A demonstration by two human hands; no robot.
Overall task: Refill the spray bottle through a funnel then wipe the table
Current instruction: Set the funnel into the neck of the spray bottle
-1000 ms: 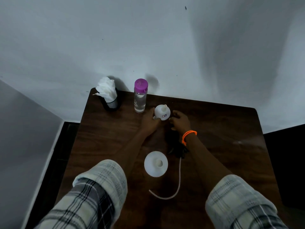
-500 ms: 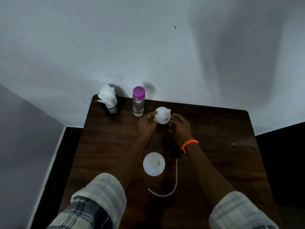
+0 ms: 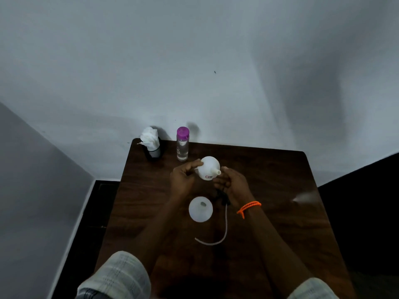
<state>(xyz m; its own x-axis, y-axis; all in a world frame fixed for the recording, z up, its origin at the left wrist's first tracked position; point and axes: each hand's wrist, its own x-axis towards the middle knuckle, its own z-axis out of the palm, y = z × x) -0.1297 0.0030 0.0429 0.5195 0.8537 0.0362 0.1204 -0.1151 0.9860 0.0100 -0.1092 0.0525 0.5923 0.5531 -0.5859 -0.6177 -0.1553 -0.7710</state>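
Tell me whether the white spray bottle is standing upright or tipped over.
Tipped. The white spray bottle is held tilted between both hands, its open neck pointing right toward the right hand, with the left hand touching its left side.

White spray bottle (image 3: 208,168) has a small label w/ a red mark, too blurry to read. Clear bottle (image 3: 182,146): faint print, illegible. No other text.

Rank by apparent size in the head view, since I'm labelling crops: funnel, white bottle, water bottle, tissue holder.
1. Water bottle, tallest.
2. Tissue holder with its tissues.
3. Funnel and white bottle look alike; the left hand hides part of the bottle, and the funnel is nearer, so unranked.
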